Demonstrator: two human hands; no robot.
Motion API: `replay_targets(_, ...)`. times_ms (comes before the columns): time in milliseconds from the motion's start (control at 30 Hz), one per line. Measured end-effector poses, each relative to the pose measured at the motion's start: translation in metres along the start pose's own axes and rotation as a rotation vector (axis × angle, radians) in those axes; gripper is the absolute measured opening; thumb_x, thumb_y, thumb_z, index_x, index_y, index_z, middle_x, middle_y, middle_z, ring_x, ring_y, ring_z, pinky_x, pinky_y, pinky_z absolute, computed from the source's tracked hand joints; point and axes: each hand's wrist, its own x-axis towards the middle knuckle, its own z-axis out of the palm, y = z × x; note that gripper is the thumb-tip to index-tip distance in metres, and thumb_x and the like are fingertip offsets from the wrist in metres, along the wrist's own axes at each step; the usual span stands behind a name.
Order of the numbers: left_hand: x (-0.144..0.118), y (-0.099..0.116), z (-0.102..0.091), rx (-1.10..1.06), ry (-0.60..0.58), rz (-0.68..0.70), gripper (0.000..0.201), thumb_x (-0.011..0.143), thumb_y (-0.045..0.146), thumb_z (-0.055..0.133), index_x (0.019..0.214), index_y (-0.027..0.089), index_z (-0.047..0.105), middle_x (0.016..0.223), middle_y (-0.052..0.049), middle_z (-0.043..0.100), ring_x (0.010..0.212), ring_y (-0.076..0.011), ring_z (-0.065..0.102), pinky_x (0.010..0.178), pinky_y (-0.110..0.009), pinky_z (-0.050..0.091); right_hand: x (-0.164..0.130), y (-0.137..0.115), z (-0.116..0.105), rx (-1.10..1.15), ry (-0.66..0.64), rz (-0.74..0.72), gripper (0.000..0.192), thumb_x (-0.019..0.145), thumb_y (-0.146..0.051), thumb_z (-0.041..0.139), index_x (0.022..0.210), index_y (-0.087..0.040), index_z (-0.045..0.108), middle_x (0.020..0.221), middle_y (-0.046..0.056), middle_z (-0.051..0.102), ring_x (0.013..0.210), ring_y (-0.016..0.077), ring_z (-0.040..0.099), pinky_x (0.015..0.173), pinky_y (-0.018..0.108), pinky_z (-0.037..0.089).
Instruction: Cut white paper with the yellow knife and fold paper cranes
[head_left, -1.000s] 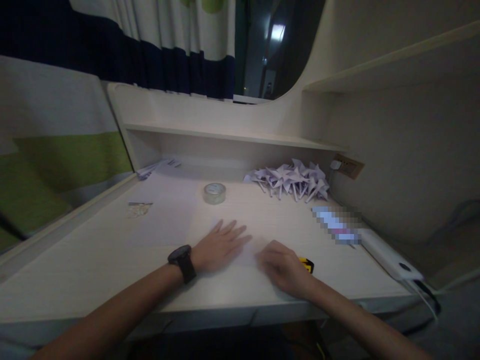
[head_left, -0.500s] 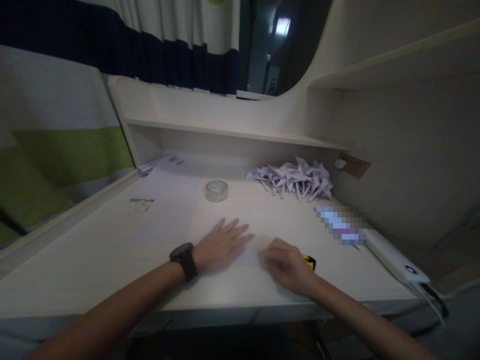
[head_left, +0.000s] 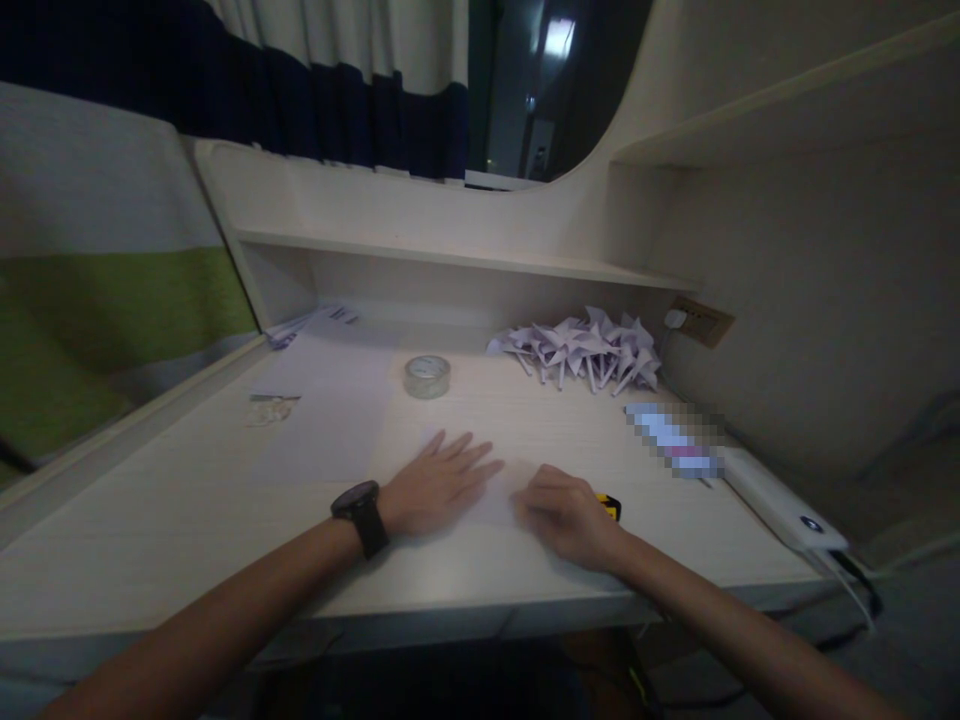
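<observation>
My left hand (head_left: 439, 480), with a black watch (head_left: 361, 515) on its wrist, lies flat with spread fingers on a pale sheet of paper (head_left: 495, 495) on the desk (head_left: 187, 500). My right hand (head_left: 566, 515) rests beside it with curled fingers pressing the same sheet. Whether the fingers pinch an edge I cannot tell. A small yellow and black object (head_left: 609, 506) peeks out just behind my right hand.
A roll of clear tape (head_left: 427, 376) stands mid-desk. A pile of folded paper pinwheels (head_left: 585, 350) lies at the back right. A white power bank (head_left: 780, 498) with cables sits at the right edge. A small packet (head_left: 271, 409) and papers (head_left: 315, 322) lie at left.
Both hands stay in nearly the same place on the sheet. The view has shifted slightly.
</observation>
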Motion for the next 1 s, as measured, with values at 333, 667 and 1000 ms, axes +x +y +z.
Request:
replay_targets(333, -0.001, 0.002, -0.002, -0.008, -0.002, -0.002, 0.048, 0.101, 0.045, 0.019, 0.147, 0.036, 0.026, 0.155, -0.002, 0.025, 0.143, -0.0274, 0.017, 0.112, -0.056, 0.007, -0.002, -0.002, -0.002, 0.016, 0.016, -0.006, 0.018, 0.088, -0.015, 0.054, 0.084, -0.017, 0.071, 0.073, 0.007, 0.065, 0.071, 0.0172, 0.056, 0.066, 0.029, 0.046)
replay_targets(667, -0.003, 0.003, -0.001, -0.028, 0.026, -0.018, 0.048, 0.100, 0.046, 0.019, 0.145, 0.035, 0.030, 0.154, -0.002, 0.029, 0.142, -0.0268, 0.019, 0.112, -0.056, 0.008, -0.032, -0.010, -0.027, 0.096, -0.100, 0.046, 0.014, 0.088, -0.020, 0.057, 0.087, -0.019, 0.071, 0.079, 0.006, 0.067, 0.076, 0.0169, 0.059, 0.069, 0.029, 0.046)
replay_targets(1000, -0.008, 0.009, -0.033, -0.068, 0.208, 0.000, 0.046, 0.095, 0.051, 0.038, 0.125, 0.019, 0.054, 0.120, -0.010, 0.062, 0.111, -0.0245, 0.055, 0.097, -0.041, 0.039, -0.036, 0.022, -0.041, 0.072, -0.105, 0.097, 0.013, 0.089, -0.027, 0.060, 0.091, -0.020, 0.070, 0.085, 0.007, 0.070, 0.084, 0.0185, 0.061, 0.077, 0.031, 0.047)
